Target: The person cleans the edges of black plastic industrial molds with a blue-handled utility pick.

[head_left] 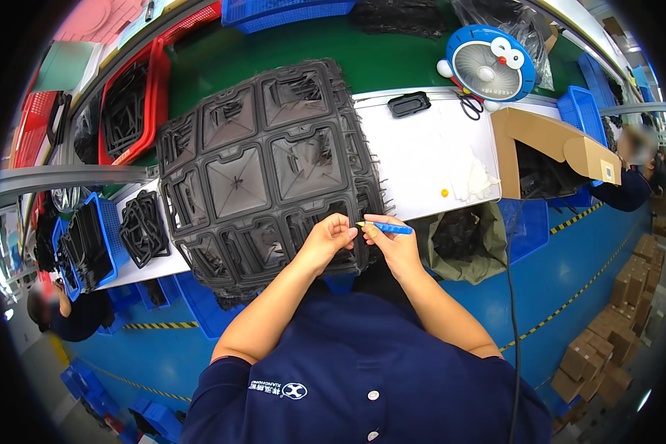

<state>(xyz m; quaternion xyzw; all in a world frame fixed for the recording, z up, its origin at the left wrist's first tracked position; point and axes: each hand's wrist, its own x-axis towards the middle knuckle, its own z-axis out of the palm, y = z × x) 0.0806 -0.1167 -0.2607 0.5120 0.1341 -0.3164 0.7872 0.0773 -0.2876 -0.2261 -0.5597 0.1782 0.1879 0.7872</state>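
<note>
A large stack of black moulded plastic sheets [233, 181], divided into several framed openings with ragged edges, lies on the white table in front of me. At its near right part, my left hand [325, 243] is closed in a pinch. What sits between those fingertips is too small to make out. Close beside it, my right hand [398, 250] grips a slim blue pen-shaped tool [394, 228] with a yellow end, which points left toward the left fingertips. Both hands are over the near edge of the sheets.
Right of the sheets, the white tabletop [414, 155] bears a small black frame [409, 104], scissors [471, 106] and a blue fan [492, 65]. A cardboard box [555, 137] and green bag [488, 259] stand right. Black frames [143, 228] and a red crate [157, 96] are left. Two people work nearby.
</note>
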